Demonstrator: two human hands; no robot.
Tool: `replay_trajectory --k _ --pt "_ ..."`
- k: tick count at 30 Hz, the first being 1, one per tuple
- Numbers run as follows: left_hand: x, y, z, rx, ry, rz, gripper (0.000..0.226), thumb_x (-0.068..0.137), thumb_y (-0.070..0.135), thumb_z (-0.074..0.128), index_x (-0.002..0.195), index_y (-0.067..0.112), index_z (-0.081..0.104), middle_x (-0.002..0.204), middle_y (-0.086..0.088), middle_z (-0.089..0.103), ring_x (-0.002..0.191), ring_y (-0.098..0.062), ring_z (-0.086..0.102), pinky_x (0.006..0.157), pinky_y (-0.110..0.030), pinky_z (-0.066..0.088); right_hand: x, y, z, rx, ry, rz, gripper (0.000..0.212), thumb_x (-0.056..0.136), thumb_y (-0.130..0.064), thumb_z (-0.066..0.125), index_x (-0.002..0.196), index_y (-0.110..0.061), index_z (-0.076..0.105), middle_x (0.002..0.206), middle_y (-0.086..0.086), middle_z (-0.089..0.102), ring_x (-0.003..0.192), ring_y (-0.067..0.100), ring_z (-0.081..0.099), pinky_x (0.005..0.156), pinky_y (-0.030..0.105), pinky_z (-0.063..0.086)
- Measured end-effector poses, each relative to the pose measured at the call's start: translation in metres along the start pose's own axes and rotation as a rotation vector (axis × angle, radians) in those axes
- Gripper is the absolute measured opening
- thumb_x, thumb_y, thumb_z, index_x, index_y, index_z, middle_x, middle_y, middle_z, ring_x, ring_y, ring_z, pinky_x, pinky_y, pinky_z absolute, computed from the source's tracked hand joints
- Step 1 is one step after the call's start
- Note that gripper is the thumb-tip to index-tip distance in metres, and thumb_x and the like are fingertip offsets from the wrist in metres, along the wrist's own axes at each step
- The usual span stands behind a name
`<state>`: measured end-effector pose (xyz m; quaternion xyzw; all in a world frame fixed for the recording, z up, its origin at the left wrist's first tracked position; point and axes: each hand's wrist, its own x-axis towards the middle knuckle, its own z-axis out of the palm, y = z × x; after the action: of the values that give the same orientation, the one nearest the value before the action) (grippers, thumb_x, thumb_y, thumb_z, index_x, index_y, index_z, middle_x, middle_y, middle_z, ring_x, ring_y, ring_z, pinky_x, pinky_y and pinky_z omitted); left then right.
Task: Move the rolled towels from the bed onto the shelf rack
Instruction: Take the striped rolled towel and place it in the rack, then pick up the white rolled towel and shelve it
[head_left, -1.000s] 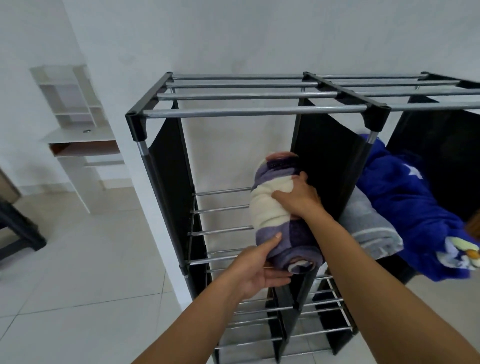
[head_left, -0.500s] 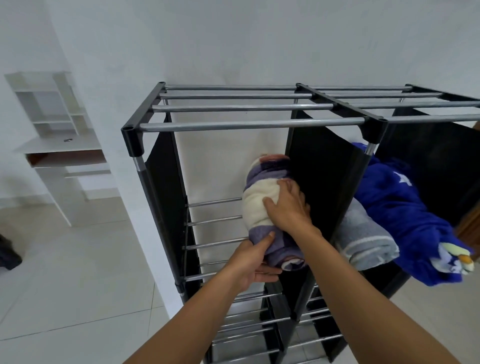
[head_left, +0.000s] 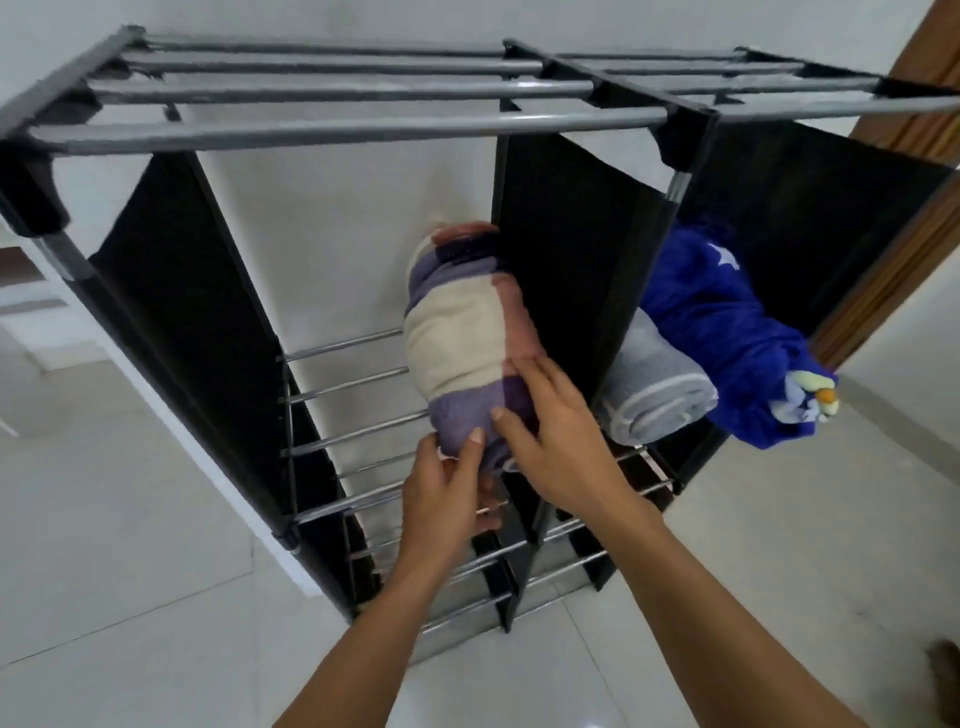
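Rack (head_left: 363, 124): smooth, semi-glossy grey metal tubes joined by matt black plastic corner pieces; side panels (head_left: 561, 260) of matt black woven-looking cloth. Striped towel (head_left: 462, 332), under both hands: soft, napped cloth, matt, in cream, purple and pink bands. Grey towel (head_left: 654, 384), right of the grip beyond the panel: plush matt cloth with a paler stitched edge. Blue towel (head_left: 727, 332), further right: deep-pile fleece. Floor (head_left: 156, 649): glossy pale tile. Door frame (head_left: 914, 156): brown grained wood.
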<state>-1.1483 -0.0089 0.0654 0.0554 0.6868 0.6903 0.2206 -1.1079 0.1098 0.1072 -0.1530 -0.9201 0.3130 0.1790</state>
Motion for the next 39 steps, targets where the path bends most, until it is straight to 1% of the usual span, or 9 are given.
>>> replay_trajectory --k 4,11,17,21,26,29,32,35,39 --pt "-0.033 -0.038 0.024 0.155 -0.052 0.166 0.007 0.096 0.028 0.052 0.098 0.034 0.057 0.056 0.002 0.062 0.049 -0.011 0.060 0.052 -0.037 0.056 -0.073 0.029 -0.017 0.085 0.026 0.180 0.056 0.089 -0.027 0.059 0.141 -0.017 0.040 0.144 0.001 0.044 0.131 0.016 0.044 0.107 0.025 0.036" --pt "-0.080 -0.103 0.128 1.023 -0.888 0.168 0.032 0.090 0.040 0.055 0.099 0.010 0.062 0.099 -0.013 0.069 0.098 -0.028 0.064 0.083 -0.032 0.048 -0.245 0.119 -0.070 0.049 0.044 0.876 0.063 0.090 -0.041 0.056 0.145 -0.020 0.033 0.149 0.004 0.041 0.129 0.021 0.048 0.107 0.035 0.040" --pt "-0.206 -0.132 0.233 1.258 -1.317 0.375 0.053 0.088 0.052 0.052 0.129 0.018 0.054 0.119 -0.006 0.066 0.110 -0.023 0.060 0.095 -0.030 0.047 -0.471 0.130 -0.114 0.243 0.305 1.312 0.050 0.087 -0.038 0.061 0.133 -0.023 0.049 0.133 0.005 0.055 0.116 0.019 0.057 0.093 0.028 0.043" --pt "-0.333 -0.156 0.287 1.227 -1.594 0.501 0.045 0.090 0.044 0.054 0.125 0.016 0.057 0.108 -0.006 0.068 0.105 -0.023 0.062 0.091 -0.028 0.048 -0.622 0.107 -0.121 0.405 0.546 1.479 0.047 0.084 -0.039 0.063 0.127 -0.021 0.054 0.117 0.001 0.064 0.105 0.017 0.061 0.091 0.029 0.047" --pt "-0.508 -0.193 0.328 1.178 -1.912 0.601 0.036 0.091 0.034 0.057 0.114 0.007 0.061 0.092 -0.007 0.063 0.080 -0.017 0.057 0.072 -0.023 0.044 -0.781 0.061 -0.138 0.499 0.945 1.601 0.037 0.087 -0.028 0.064 0.120 -0.015 0.054 0.095 -0.001 0.065 0.076 0.009 0.064 0.069 0.022 0.047" --pt "-0.605 -0.211 0.338 1.132 -2.104 0.618 0.023 0.091 0.030 0.059 0.101 0.009 0.063 0.077 -0.003 0.059 0.069 -0.016 0.056 0.071 -0.029 0.052 -0.857 0.038 -0.145 0.494 1.249 1.642 0.033 0.087 -0.025 0.062 0.118 -0.013 0.056 0.097 0.004 0.068 0.081 0.016 0.065 0.070 0.028 0.047" --pt "-0.688 -0.230 0.344 1.136 -2.281 0.591 0.017 0.092 0.030 0.058 0.095 0.014 0.059 0.076 -0.001 0.059 0.063 -0.014 0.057 0.050 -0.017 0.042 -0.914 0.019 -0.141 0.534 1.493 1.671 0.030 0.088 -0.023 0.062 0.116 -0.015 0.055 0.098 0.005 0.067 0.089 0.022 0.067 0.073 0.032 0.049" --pt "-0.760 -0.259 0.349 1.169 -2.421 0.448 0.014 0.093 0.029 0.056 0.091 0.016 0.055 0.081 -0.001 0.058 0.061 -0.012 0.057 0.050 -0.019 0.041 -0.959 0.006 -0.128 0.605 1.669 1.716 0.030 0.089 -0.023 0.061 0.117 -0.013 0.054 0.098 0.008 0.067 0.091 0.027 0.067 0.077 0.038 0.052" --pt "-0.846 -0.304 0.355 1.253 -2.511 0.128 0.015 0.094 0.031 0.055 0.088 0.018 0.055 0.084 0.000 0.058 0.064 -0.012 0.057 0.059 -0.026 0.045 -1.013 -0.006 -0.118 0.637 1.907 1.789 0.025 0.090 -0.021 0.061 0.112 -0.011 0.056 0.093 0.005 0.063 0.080 0.018 0.063 0.068 0.029 0.046"
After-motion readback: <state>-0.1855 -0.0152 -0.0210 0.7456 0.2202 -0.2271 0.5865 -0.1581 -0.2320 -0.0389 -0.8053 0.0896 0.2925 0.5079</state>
